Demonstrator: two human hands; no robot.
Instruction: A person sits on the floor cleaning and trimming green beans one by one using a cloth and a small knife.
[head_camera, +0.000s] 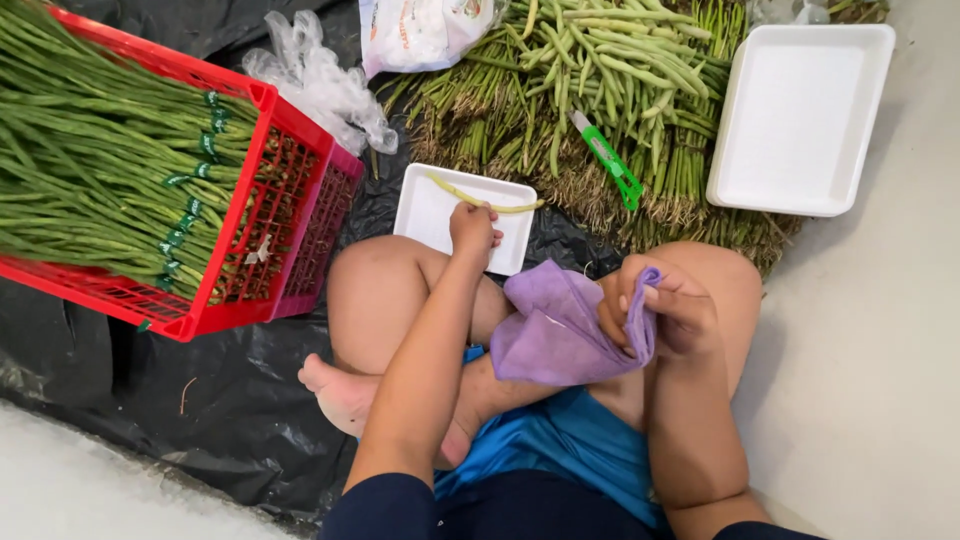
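While seated on floor: left hand (474, 226) laying, apparently, a pale bean (482, 200) on small tray (430, 212); right hand (655, 312) gripping purple cloth (555, 335).

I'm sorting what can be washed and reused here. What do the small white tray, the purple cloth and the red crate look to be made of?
Small white tray: likely foam, with a matte, soft-edged rim. Purple cloth, held in the right hand: soft, probably microfibre fabric, matte and draping in folds. Red crate: rigid moulded plastic, slightly glossy lattice walls. The left hand places a bean in the tray.
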